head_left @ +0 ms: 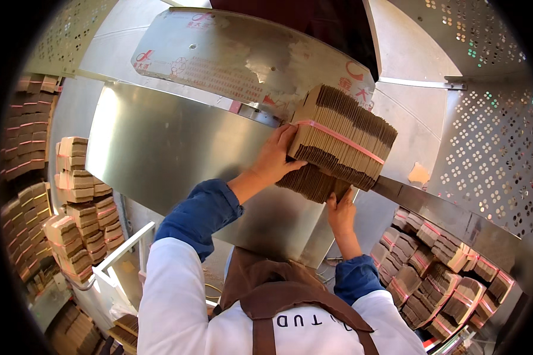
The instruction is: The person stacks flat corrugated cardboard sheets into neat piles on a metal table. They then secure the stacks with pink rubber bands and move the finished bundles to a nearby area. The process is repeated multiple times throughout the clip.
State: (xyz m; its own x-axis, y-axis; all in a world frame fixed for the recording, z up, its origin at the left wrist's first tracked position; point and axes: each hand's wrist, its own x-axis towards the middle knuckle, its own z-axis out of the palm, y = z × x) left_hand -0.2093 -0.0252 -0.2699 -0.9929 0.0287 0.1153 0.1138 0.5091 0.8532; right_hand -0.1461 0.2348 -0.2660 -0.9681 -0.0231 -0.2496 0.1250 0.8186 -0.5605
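A bundle of folded brown cardboard pieces, bound by a pink strap, stands on the steel machine top. My left hand grips its left side, fingers along the end and thumb at the near lower edge. Below the bundle's near edge shows more stacked cardboard, partly hidden; I cannot tell whether the strap also goes round it. My right hand holds this lower cardboard's near right edge between thumb and fingers; part of the fingers is hidden.
Behind the bundle rises a metal panel with red print. Strapped cardboard bundles are piled at left and lower right. A perforated metal panel stands at right, a white rail at lower left.
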